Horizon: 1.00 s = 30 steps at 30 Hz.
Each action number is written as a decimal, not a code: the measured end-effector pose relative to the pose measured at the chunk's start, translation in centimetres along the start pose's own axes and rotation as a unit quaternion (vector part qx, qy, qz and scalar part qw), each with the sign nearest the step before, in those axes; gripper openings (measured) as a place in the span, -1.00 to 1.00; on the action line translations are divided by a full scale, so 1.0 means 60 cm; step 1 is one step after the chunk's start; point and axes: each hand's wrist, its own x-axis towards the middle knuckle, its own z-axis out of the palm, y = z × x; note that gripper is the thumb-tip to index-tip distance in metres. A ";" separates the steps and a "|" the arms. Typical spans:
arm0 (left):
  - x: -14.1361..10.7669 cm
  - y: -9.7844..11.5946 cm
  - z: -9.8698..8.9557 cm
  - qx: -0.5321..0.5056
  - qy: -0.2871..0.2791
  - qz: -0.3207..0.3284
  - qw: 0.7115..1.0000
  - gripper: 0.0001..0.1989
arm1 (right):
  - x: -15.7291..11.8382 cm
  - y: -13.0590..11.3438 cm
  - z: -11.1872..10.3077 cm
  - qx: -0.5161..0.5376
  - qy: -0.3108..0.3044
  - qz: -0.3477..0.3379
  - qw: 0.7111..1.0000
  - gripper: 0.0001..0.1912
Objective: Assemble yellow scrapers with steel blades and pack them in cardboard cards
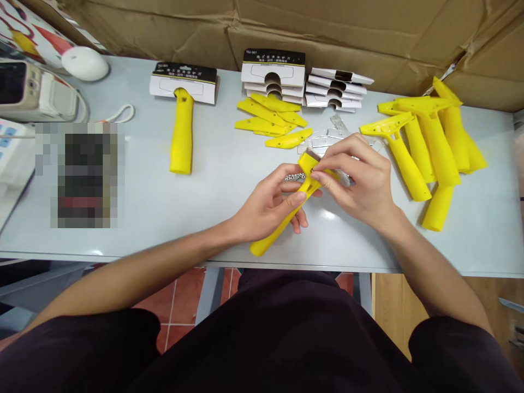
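My left hand (272, 202) is wrapped round a yellow scraper handle (272, 240), which slants from lower left to upper right above the table's front edge. At its head, the fingers of my right hand (356, 177) are pinched together against the yellow plastic; whatever small thing they hold is hidden. A strip of metal blade (313, 154) shows at the scraper's top. Just behind my hands lie loose metal blades (323, 139) and a yellow cover piece (289, 138). Small screws (295, 177) show beside the left fingers.
Several yellow cover pieces (262, 114) lie before stacked cards (273, 68) and more cards (338, 90). Yellow scraper bodies (438, 136) are piled at right. A carded scraper (181, 136) lies left of centre. A white mouse (85, 63) and a device (36, 93) sit at far left.
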 end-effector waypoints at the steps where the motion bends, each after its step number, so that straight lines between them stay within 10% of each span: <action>1: 0.000 0.000 0.000 0.000 0.000 -0.001 1.000 -0.66 | 0.000 -0.001 0.000 0.001 0.001 0.002 1.000 -0.90; 11: 0.002 0.003 0.004 -0.022 0.016 -0.008 1.000 -0.60 | 0.000 -0.013 0.008 0.010 0.015 0.079 0.997 -0.85; 16: 0.008 0.007 -0.001 -0.095 0.052 -0.038 0.993 -0.61 | 0.016 -0.006 -0.043 -0.066 -0.007 0.136 0.988 -0.71; 23: 0.013 0.008 -0.003 -0.097 0.087 -0.020 0.991 -0.61 | 0.018 0.033 -0.125 -0.173 -0.293 0.206 0.917 -0.84; 30: 0.019 0.008 -0.015 -0.059 0.156 -0.008 0.986 -0.58 | 0.016 0.022 -0.133 -0.225 -0.418 0.312 0.823 -0.51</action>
